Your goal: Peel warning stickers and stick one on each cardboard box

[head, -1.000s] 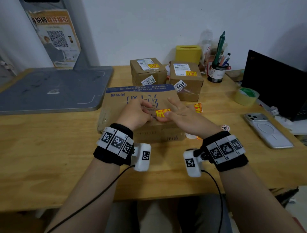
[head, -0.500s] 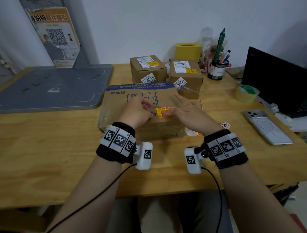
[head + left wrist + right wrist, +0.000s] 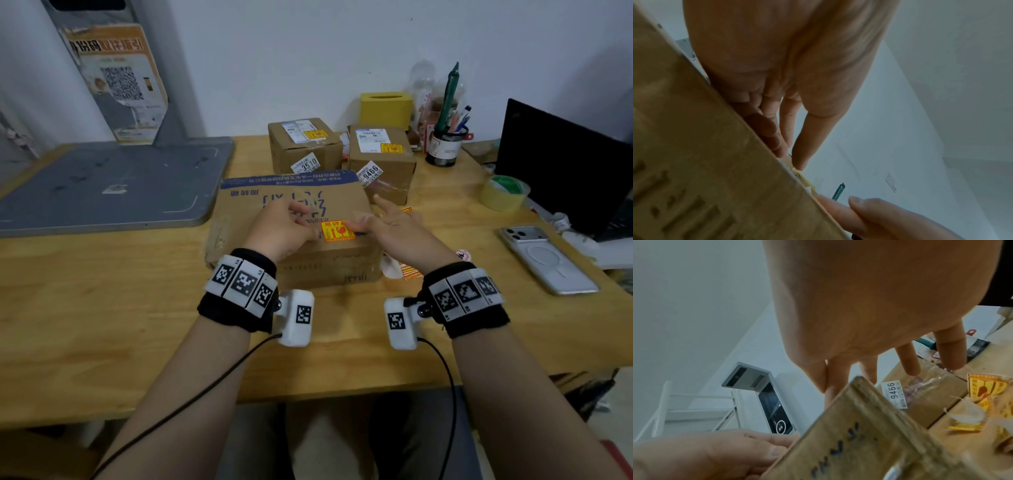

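A large flat cardboard box (image 3: 274,195) with blue print lies in front of me on the desk. A yellow and red warning sticker (image 3: 336,230) lies flat on its top near the front edge. My left hand (image 3: 291,222) rests on the box top, its thumb at the sticker's left edge. With its fingers spread, my right hand (image 3: 376,219) touches the sticker's right edge with its fingertips (image 3: 356,224). Behind stand two small boxes (image 3: 303,154) (image 3: 387,168), each with a yellow sticker on top (image 3: 314,134) (image 3: 391,148). Loose stickers and backing (image 3: 990,386) lie right of the big box.
A phone (image 3: 548,260), a tape roll (image 3: 503,193) and a dark laptop (image 3: 565,164) sit at the right. A pen cup (image 3: 445,147) and a yellow tissue box (image 3: 385,109) stand by the wall. A grey board (image 3: 102,185) covers the desk's left part.
My right fingers have slid off the sticker to its right edge, so the whole sticker now shows. The left hand stays at its left edge.
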